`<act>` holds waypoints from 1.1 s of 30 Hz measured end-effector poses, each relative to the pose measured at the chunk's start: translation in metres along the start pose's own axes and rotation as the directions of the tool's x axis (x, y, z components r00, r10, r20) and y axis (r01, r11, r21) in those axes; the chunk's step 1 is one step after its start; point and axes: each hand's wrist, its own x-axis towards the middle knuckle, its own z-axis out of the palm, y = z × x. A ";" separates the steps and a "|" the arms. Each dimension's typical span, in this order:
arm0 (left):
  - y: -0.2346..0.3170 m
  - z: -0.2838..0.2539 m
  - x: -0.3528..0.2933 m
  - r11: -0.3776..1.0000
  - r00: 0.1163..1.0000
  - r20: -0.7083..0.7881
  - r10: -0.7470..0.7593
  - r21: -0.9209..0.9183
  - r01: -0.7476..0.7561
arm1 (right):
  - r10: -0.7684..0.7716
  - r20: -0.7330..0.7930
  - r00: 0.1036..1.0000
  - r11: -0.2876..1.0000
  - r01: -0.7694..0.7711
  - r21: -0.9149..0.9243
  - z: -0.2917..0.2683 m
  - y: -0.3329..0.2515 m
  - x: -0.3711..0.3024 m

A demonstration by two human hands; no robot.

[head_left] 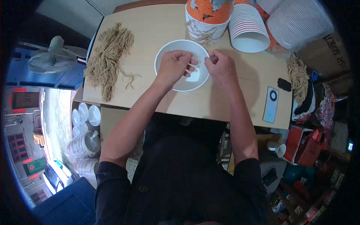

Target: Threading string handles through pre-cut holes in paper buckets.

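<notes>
White bowl (pixel 180 45) near the far edge of the bench (pixel 146 33)

Writing: dark block lettering on the brown cardboard carton (pixel 332 56) at far right, partly cut off. Orange-and-grey printed pattern on the upright bucket stack (pixel 210 13) beyond the bowl.

Hands: left hand (pixel 173 67) over the bowl, fingers curled and slightly parted. Right hand (pixel 224 69) at the bowl's right rim, thumb against bent forefinger. Cannot tell whether either pinches anything thin.

Materials: bowl round, smooth, glossy inside. Bench top pale, flat, faintly seamed. Twine bundle (pixel 108 62) at left: tan, fibrous, kinked, with loose strands (pixel 129 79) beside it. Similar tan strands across the bucket stack's lower part. White nested tubs (pixel 248 24) ridged by stacked rims, open end toward the wearer. Smartphone (pixel 270 105) at right: pale blue, round dark camera ring.
</notes>
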 end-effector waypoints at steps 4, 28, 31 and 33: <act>0.005 0.002 -0.010 0.997 0.999 0.016 0.033 -0.066 -0.032 | -0.066 -0.087 0.994 0.998 0.066 -0.002 0.002 0.007 -0.001; 0.052 -0.022 -0.093 0.968 0.993 0.089 0.074 -0.245 -0.051 | -0.642 -0.293 0.708 0.751 0.658 -0.056 -0.053 -0.068 -0.093; 0.055 -0.023 -0.101 0.965 0.993 0.087 0.086 -0.256 -0.061 | -0.649 -0.230 0.725 0.755 0.651 -0.080 -0.030 -0.065 -0.075; 0.057 -0.021 -0.103 0.962 0.992 0.099 0.084 -0.268 -0.055 | -0.710 -0.221 0.669 0.701 0.700 -0.134 -0.027 -0.063 -0.071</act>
